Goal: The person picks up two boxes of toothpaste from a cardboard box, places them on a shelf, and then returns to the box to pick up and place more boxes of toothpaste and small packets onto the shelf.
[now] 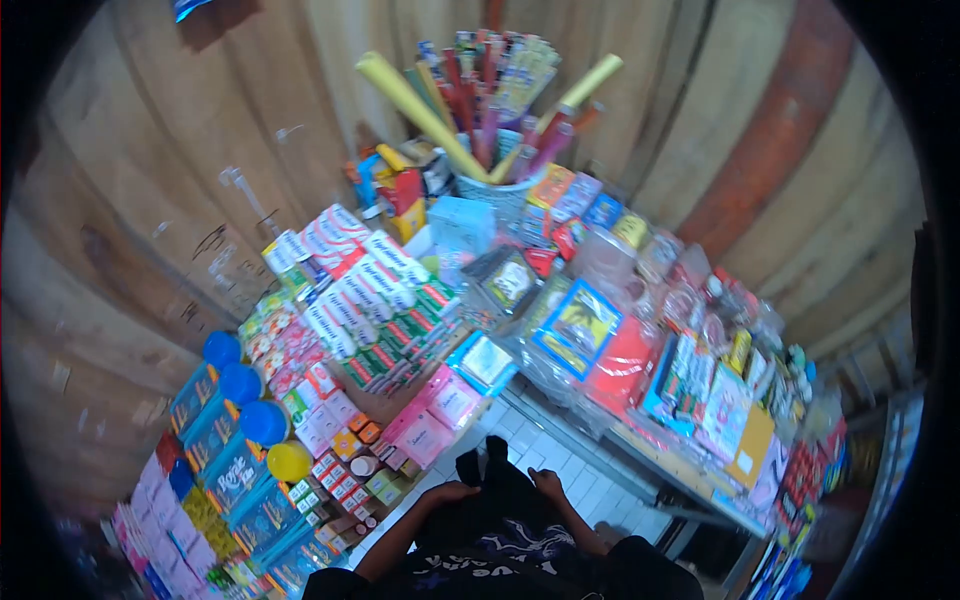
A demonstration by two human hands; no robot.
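At the bottom centre, my left hand (452,492) is closed at the left edge of some black material (500,495). My right hand (547,484) is closed at its right edge, a little apart from the left one. The material has two narrow upright ends at the top; whether it is a bag or clothing I cannot tell. A black shirt with a pale print (525,540) lies just below the hands. The fingers are small and partly hidden.
Stacked toothpaste boxes (365,300), pink packets (430,420) and jars with blue lids (265,423) fill the left side. A basket (495,200) holds rolls at the back. Wrapped goods (575,330) cover the right table. White tiled floor (590,470) shows between the displays.
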